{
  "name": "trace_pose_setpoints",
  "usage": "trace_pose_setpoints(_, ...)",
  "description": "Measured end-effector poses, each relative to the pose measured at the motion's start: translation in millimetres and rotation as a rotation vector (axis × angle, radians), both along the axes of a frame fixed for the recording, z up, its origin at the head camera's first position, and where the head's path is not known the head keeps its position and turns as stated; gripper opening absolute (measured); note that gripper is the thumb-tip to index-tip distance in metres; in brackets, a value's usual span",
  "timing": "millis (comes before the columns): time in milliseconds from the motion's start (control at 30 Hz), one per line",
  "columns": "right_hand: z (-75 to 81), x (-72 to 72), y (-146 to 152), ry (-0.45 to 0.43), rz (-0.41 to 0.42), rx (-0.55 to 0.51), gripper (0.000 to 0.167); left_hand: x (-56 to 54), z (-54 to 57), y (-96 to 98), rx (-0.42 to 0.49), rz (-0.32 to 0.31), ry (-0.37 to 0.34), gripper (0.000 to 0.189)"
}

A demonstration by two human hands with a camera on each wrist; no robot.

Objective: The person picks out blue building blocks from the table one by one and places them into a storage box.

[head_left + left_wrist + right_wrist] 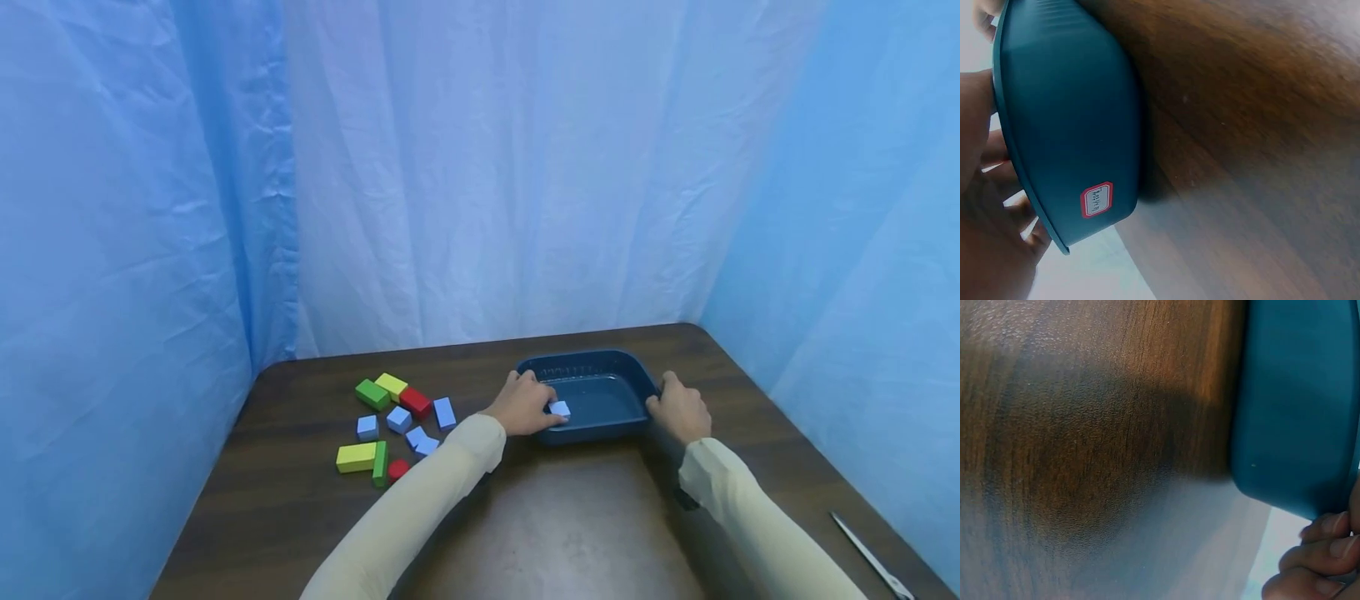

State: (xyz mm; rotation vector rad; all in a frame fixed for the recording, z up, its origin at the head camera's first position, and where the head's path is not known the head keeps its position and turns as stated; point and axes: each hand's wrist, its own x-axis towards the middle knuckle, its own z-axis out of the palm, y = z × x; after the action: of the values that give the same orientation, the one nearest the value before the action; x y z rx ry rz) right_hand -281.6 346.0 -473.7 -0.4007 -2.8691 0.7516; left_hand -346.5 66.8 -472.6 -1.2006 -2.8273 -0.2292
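A shallow dark teal plastic tray [600, 432] sits on the table. Reaching over its left end, my left hand [521, 406] has thumb and forefinger on either side of a light blue cube [559, 409], pinching it just inside the rim. In the left wrist view the tray's wall [1072, 112] bears a small red-edged label [1096, 200]; the fingers pass behind the rim and the cube is hidden. At the opposite end my right hand [681, 408] grips the rim. Its curled fingers [1322, 556] show at the tray's corner in the right wrist view.
Left of the tray lie loose blocks: several light blue ones [399, 419], yellow blocks [356, 457], green blocks [372, 394], a red block [416, 402] and a red round piece [398, 470]. A thin, pale pointed tool [870, 554] lies near the right table edge. Blue curtains [487, 167] surround the table.
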Motion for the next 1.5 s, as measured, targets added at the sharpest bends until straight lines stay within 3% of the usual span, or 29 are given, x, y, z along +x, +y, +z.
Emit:
trace_pose_setpoints(200, -3.1, 0.0, -1, 0.001, 0.001, -0.003, 0.027, -2.3, 0.8, 2.4, -0.078, 0.018, -0.109, 0.035)
trace_pose_setpoints(400, -4.4, -1.8, -2, -0.003, 0.018, -0.013, 0.031, -3.6, 0.8, 2.5, -0.053, 0.023, -0.167, 0.03)
trace_pose_setpoints(733, -2.3, -7.3, -1, 0.014, 0.031, -0.006, 0.029, -4.1, 4.8, -11.2, 0.031, -0.027, -0.066, 0.029)
trace_pose_setpoints(1033, 0.3, -9.3, -1, -0.015, -0.006, 0.002, 0.034, -5.2, 9.8, -34.3, 0.129, -0.041, -0.014, 0.029)
trace_pose_setpoints(1500, -2.6, -9.7, 6, 0.003, 0.014, 0.001, 0.033, -10.0, 7.0, -87.3, 0.174, 0.015, 0.033, 0.025)
